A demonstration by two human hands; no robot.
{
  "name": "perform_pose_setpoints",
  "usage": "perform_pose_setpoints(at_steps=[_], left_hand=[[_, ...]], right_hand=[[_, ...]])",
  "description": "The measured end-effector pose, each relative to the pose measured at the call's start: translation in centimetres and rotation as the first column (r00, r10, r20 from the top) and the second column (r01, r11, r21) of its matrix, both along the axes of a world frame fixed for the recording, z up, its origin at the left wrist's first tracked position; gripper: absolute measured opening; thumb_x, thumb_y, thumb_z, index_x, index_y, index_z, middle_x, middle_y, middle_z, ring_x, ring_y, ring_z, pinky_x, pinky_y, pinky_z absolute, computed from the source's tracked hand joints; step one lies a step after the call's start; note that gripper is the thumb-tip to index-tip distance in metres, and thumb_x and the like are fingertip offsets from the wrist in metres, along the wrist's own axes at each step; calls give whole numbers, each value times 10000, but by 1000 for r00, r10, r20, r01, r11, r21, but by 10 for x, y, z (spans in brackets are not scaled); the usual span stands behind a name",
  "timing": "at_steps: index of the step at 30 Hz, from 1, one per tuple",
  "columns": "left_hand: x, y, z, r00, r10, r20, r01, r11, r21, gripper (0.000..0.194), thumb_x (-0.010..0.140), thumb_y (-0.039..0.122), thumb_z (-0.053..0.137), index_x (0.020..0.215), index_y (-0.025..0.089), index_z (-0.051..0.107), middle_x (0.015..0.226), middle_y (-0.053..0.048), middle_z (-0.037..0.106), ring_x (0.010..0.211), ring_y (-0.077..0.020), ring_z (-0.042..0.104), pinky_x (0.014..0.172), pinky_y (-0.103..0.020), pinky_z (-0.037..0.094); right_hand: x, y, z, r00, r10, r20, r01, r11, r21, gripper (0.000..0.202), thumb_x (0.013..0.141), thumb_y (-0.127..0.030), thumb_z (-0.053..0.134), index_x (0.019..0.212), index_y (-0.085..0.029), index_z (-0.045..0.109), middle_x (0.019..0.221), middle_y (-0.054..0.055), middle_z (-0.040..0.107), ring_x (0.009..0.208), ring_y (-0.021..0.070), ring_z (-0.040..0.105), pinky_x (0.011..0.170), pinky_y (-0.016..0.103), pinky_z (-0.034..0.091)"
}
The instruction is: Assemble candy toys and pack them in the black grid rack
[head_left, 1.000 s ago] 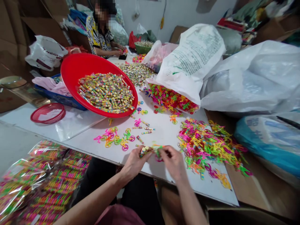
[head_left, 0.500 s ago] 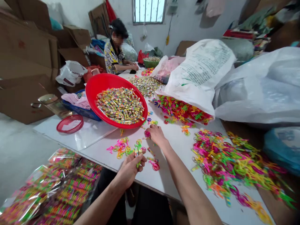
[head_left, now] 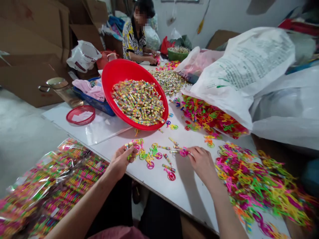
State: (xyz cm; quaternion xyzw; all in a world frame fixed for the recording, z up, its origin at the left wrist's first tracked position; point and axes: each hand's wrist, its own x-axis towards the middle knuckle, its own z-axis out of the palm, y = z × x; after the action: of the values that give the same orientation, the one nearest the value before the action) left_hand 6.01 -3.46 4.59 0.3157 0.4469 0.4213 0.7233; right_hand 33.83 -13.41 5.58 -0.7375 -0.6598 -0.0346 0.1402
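Over the table [head_left: 152,174], right hand [head_left: 203,165] seemingly palm-down.

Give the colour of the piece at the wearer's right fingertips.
The piece is pink; the head view shows it.

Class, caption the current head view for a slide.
Left hand holds patterned sticks, right hand touches a pink piece, near a red basin.
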Motion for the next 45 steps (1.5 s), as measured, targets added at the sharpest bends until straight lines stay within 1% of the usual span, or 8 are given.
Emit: perform_pose_setpoints(at_steps=[4, 11, 16, 20, 26, 31, 39, 45], left_hand=[[-16, 4, -4, 996, 81, -36, -81, 997, 2, 433, 582, 369, 772, 898, 112, 623, 644, -1, 592, 526, -56, 480, 441, -161, 300], [-14, -24, -20, 992, -95, -77, 94, 995, -23, 399, 663, 451, 698, 870, 118, 626, 697, -13, 569, 544, -56, 442, 451, -169, 292], [-16, -30, -28, 965, -202, -169, 220, 971, 97, 360, 748, 477, 607, 801, 122, 634, 670, -15, 536, 555, -70, 428, 486, -187, 320], [-7, -33, -29, 951, -274, -147, 292, 948, 125, 306, 775, 422, 597, 806, 118, 616, 723, -32, 564, 584, -77, 446, 495, -188, 329], [9, -31, -35, 961, -259, -92, 271, 952, 144, 277, 784, 397, 598, 844, 128, 570, 727, -30, 589, 572, -72, 448, 473, -178, 308], [17, -32, -39, 959, -265, -103, 279, 948, 156, 258, 790, 376, 593, 840, 125, 562, 725, -28, 583, 578, -73, 454, 479, -179, 317], [17, -36, -38, 943, -293, -161, 314, 940, 132, 248, 790, 373, 592, 791, 126, 577, 670, -15, 558, 546, -64, 427, 470, -179, 299], [34, -38, -39, 946, -319, -60, 324, 941, 95, 245, 779, 368, 608, 833, 131, 574, 742, -42, 594, 563, -66, 452, 472, -179, 304]], right_hand=[[-39, 1, -6, 987, 107, -116, -104, 994, 34, 241, 850, -119, 425, 975, -212, 608, 962, 44, 632, 917, 196, 526, 829, 324, 350], [-104, 79, -1, 945, 286, -157, -290, 957, -6, 358, 830, -80, 456, 1147, -217, 550, 1076, 49, 609, 985, 190, 506, 850, 306, 351], [-93, 83, -3, 882, 471, 10, -453, 853, -257, 340, 816, -58, 482, 1062, -262, 598, 1176, 45, 540, 1035, 204, 472, 789, 303, 381], [-88, 91, 0, 834, 546, 81, -499, 808, -315, 172, 836, -111, 506, 910, -219, 616, 1105, 47, 563, 1014, 205, 474, 777, 304, 386], [-66, 81, 5, 872, 480, 96, -440, 854, -279, 142, 844, -105, 490, 876, -196, 594, 979, 39, 600, 961, 190, 482, 786, 293, 366], [-57, 70, 1, 886, 459, 71, -428, 867, -255, 404, 809, -1, 445, 1105, -256, 549, 1130, 20, 562, 1009, 177, 469, 819, 285, 349], [-57, 96, -5, 884, 463, 69, -409, 835, -368, 208, 810, -68, 470, 802, -191, 638, 948, 75, 622, 957, 217, 501, 821, 326, 348], [-36, 84, -2, 913, 401, -79, -404, 855, -326, 260, 809, -98, 480, 1009, -208, 605, 1021, 38, 620, 978, 183, 497, 862, 289, 334]])
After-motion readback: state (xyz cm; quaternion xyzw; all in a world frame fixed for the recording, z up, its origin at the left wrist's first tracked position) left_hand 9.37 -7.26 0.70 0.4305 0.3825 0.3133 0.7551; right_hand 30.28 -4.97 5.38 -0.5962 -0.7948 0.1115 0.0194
